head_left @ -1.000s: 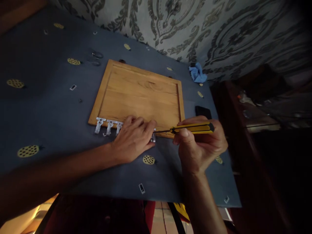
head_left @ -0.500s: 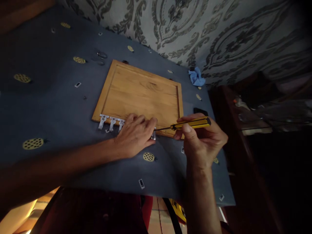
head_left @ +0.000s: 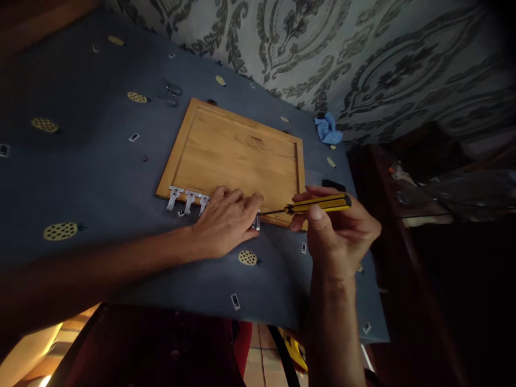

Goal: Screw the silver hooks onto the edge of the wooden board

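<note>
A framed wooden board [head_left: 237, 156] lies flat on the table, with several silver metal hooks [head_left: 190, 201] along its near edge. My left hand [head_left: 226, 220] is closed over the right part of this row, fingers bent and pressing a hook [head_left: 257, 221] against the board. It covers some of the hooks. In my right hand [head_left: 338, 226] is a yellow and black screwdriver [head_left: 320, 204], held nearly level between thumb and fingers. Its shaft points left, with the tip at the hook beside my left fingers. The exact contact of the tip is too small to make out.
The blue tablecloth [head_left: 100, 177] carries a pineapple print. A small dark bit [head_left: 145, 159] and shiny loose metal pieces [head_left: 173, 90] lie left of the board. A crumpled blue cloth [head_left: 328, 129] sits by the patterned wall, and a black object [head_left: 334, 185] lies behind my right hand.
The whole view has shifted slightly, so everything appears a little further right. Both hands keep their places on the hook and the screwdriver, whose handle looks slightly turned.
</note>
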Tool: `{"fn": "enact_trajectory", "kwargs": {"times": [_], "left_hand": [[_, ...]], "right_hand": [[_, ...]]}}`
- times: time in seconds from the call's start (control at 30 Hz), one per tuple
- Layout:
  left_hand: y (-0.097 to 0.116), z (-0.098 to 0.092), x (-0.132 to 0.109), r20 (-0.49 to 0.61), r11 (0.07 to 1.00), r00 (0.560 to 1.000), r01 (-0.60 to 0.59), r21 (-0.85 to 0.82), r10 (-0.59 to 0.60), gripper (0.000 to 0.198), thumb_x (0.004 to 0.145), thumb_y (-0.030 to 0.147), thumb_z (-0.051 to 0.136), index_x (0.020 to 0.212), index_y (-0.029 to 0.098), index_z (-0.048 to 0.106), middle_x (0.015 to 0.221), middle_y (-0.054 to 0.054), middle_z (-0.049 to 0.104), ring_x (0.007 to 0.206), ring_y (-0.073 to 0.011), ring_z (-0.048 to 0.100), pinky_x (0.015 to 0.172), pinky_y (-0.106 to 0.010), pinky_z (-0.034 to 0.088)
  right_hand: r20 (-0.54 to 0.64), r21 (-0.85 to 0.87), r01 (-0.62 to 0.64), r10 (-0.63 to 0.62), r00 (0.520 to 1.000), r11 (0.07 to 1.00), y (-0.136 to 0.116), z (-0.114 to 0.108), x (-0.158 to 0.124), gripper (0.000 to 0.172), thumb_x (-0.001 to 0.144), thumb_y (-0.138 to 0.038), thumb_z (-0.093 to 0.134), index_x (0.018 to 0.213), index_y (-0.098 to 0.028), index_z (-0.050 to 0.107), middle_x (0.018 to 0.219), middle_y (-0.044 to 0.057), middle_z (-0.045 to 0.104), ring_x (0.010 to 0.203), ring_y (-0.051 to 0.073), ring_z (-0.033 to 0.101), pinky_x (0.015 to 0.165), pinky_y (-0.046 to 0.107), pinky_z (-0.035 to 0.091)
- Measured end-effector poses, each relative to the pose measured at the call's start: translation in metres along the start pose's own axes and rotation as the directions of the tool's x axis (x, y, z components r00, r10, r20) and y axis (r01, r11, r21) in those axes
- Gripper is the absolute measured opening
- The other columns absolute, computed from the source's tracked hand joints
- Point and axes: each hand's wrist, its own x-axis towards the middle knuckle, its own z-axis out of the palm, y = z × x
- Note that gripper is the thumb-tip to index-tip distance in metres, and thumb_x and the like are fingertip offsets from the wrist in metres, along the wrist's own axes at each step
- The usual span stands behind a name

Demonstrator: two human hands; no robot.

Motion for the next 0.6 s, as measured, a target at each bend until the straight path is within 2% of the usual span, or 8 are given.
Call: {"fn": "enact_trajectory", "kwargs": {"times": [0.07,0.13,0.27,0.37,0.43,0.6], "left_hand": [[0.001,-0.001,0.0,0.017,1.0,1.0,0.004,-0.001,-0.004,0.054,0.089,0.042,0.074,0.126,0.012,0.048,0.107,-0.01,0.07,0.107,-0.0292,0.062,0.091,-0.041,0.037],[0.001,-0.003,0.0,0.039,1.0,0.999,0.009,-0.006,-0.009,0.052,0.09,0.041,0.073,0.125,0.012,0.049,0.109,-0.011,0.07,0.109,-0.0294,0.062,0.091,-0.041,0.037],[0.002,-0.004,0.001,0.048,1.0,0.999,0.021,-0.016,-0.02,0.052,0.09,0.041,0.073,0.125,0.012,0.049,0.108,-0.011,0.07,0.11,-0.0297,0.061,0.092,-0.04,0.037],[0.001,-0.003,0.0,0.041,1.0,0.999,0.014,-0.024,-0.013,0.051,0.09,0.041,0.073,0.124,0.013,0.049,0.109,-0.011,0.07,0.109,-0.0295,0.061,0.093,-0.04,0.036],[0.001,-0.002,0.0,0.038,0.999,0.999,0.012,-0.032,-0.01,0.051,0.09,0.041,0.074,0.124,0.013,0.049,0.109,-0.011,0.07,0.109,-0.0294,0.061,0.093,-0.041,0.036],[0.001,-0.003,0.001,0.053,0.999,0.998,0.027,-0.039,-0.025,0.051,0.089,0.04,0.075,0.125,0.013,0.049,0.107,-0.01,0.071,0.109,-0.0292,0.061,0.092,-0.04,0.036]], "right_hand": [[-0.049,-0.046,0.031,-0.033,0.998,0.998,0.001,0.003,-0.002,0.012,0.084,-0.033,0.081,0.09,-0.023,0.077,0.083,-0.001,0.073,0.044,0.008,0.057,0.038,0.023,0.044],[-0.131,-0.111,0.09,-0.105,0.986,0.99,0.003,0.008,-0.005,0.015,0.081,-0.032,0.084,0.082,-0.021,0.073,0.078,-0.002,0.07,0.044,0.008,0.054,0.037,0.023,0.04],[-0.251,-0.2,0.202,-0.249,0.935,0.959,0.006,0.017,-0.009,0.023,0.082,-0.036,0.082,0.08,-0.02,0.065,0.074,-0.002,0.066,0.046,0.009,0.055,0.038,0.023,0.041],[-0.408,-0.182,0.203,-0.261,0.875,0.962,0.006,0.019,-0.006,0.024,0.089,-0.041,0.073,0.083,-0.021,0.062,0.075,-0.003,0.064,0.041,0.007,0.052,0.033,0.022,0.038],[-0.466,-0.181,0.181,-0.246,0.85,0.967,0.005,0.018,-0.003,0.026,0.09,-0.042,0.071,0.081,-0.02,0.06,0.072,-0.003,0.062,0.04,0.006,0.05,0.033,0.022,0.037],[-0.392,-0.189,0.088,-0.157,0.907,0.978,0.006,0.015,-0.002,0.029,0.088,-0.042,0.074,0.078,-0.019,0.059,0.069,-0.004,0.061,0.041,0.006,0.051,0.035,0.02,0.04]]}}
